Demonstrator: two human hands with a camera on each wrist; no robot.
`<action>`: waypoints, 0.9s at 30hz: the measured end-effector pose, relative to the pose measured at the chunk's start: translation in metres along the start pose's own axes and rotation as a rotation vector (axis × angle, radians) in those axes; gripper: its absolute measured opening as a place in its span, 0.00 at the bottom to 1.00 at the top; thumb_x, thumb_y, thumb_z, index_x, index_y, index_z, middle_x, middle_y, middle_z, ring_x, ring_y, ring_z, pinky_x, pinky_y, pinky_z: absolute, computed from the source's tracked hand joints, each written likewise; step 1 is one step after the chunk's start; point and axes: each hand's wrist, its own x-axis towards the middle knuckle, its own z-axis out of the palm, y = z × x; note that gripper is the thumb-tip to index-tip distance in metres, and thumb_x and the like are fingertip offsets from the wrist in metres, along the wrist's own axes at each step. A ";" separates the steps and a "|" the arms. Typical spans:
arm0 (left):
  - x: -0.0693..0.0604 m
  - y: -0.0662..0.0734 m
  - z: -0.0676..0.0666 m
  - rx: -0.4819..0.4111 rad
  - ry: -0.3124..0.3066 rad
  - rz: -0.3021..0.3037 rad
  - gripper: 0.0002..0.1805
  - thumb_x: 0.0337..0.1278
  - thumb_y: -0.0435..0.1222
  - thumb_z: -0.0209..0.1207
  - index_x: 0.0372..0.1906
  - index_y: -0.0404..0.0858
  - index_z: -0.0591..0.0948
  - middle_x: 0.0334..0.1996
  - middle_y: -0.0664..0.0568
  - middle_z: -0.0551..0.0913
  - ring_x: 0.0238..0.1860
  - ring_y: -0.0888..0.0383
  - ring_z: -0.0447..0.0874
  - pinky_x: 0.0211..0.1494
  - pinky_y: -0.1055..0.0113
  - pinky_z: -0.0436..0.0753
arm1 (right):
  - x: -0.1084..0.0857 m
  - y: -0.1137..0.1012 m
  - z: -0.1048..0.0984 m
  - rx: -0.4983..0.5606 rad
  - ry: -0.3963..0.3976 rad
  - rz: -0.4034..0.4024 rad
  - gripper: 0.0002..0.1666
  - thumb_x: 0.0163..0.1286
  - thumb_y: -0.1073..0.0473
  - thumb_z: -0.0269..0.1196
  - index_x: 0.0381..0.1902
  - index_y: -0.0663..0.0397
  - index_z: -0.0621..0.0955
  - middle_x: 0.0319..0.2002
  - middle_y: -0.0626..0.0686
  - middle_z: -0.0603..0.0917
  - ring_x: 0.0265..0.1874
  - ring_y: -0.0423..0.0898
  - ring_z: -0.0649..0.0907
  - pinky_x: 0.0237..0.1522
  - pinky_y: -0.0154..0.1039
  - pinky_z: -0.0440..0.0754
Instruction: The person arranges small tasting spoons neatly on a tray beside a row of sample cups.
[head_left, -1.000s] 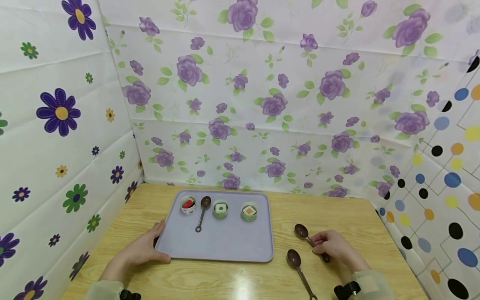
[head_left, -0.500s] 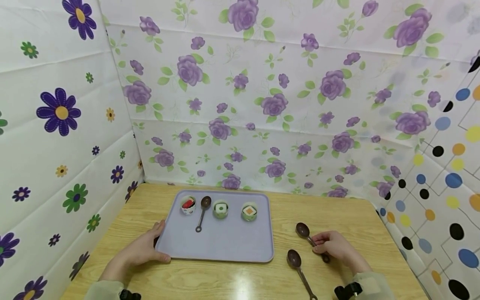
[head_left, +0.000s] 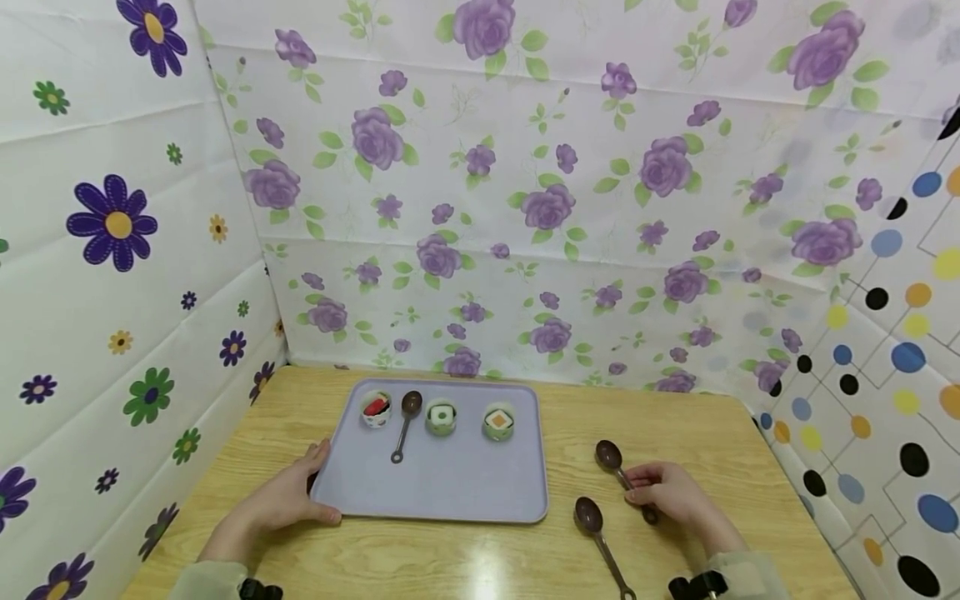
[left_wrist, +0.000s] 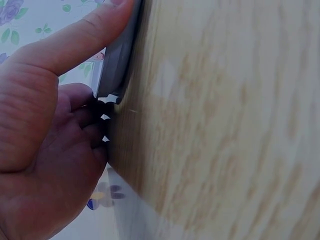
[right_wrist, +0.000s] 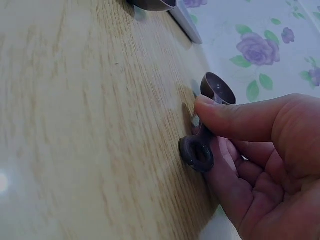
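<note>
My right hand (head_left: 671, 493) pinches the handle of a brown measuring spoon (head_left: 609, 456) between thumb and fingers, low over the wooden table. In the right wrist view, its ring end (right_wrist: 197, 153) sticks out below the thumb, and its round bowl (right_wrist: 219, 90) lies beyond. A second measuring spoon (head_left: 588, 516) lies just left of it. My left hand (head_left: 281, 500) rests at the near left corner of a lavender tray (head_left: 450, 496), thumb along the front edge and fingers along the left side. In the left wrist view, those fingertips are partly hidden in shadow.
On the tray stand a cup with a red piece (head_left: 376, 410), a green cup with a white-and-green piece (head_left: 441, 418) and one with a white-and-orange piece (head_left: 498, 422). Another measuring spoon (head_left: 406, 425) lies among them. Patterned cloth walls (head_left: 547, 208) enclose the table.
The spoon in my right hand has swung slightly, its bowl shifting a little right and away from me. My left hand and the tray keep their places.
</note>
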 end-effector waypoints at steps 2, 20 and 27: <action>0.000 0.001 0.000 0.009 0.000 0.003 0.75 0.43 0.51 0.84 0.83 0.22 0.46 0.83 0.26 0.43 0.82 0.25 0.37 0.80 0.29 0.45 | 0.000 0.001 0.000 0.005 0.003 -0.004 0.25 0.65 0.63 0.77 0.57 0.69 0.86 0.46 0.54 0.89 0.46 0.48 0.86 0.45 0.40 0.86; -0.001 0.001 -0.001 -0.005 0.003 0.000 0.76 0.43 0.51 0.84 0.84 0.23 0.46 0.84 0.27 0.43 0.83 0.26 0.37 0.81 0.30 0.45 | 0.000 0.008 0.004 0.236 0.040 0.027 0.33 0.70 0.64 0.74 0.67 0.76 0.78 0.56 0.63 0.88 0.43 0.46 0.88 0.40 0.40 0.89; -0.003 0.005 0.000 -0.001 0.006 0.010 0.74 0.43 0.49 0.85 0.83 0.22 0.48 0.83 0.26 0.44 0.82 0.24 0.38 0.80 0.29 0.46 | -0.001 0.008 0.007 0.359 0.106 0.059 0.35 0.70 0.65 0.74 0.69 0.77 0.76 0.53 0.61 0.89 0.43 0.42 0.89 0.45 0.37 0.89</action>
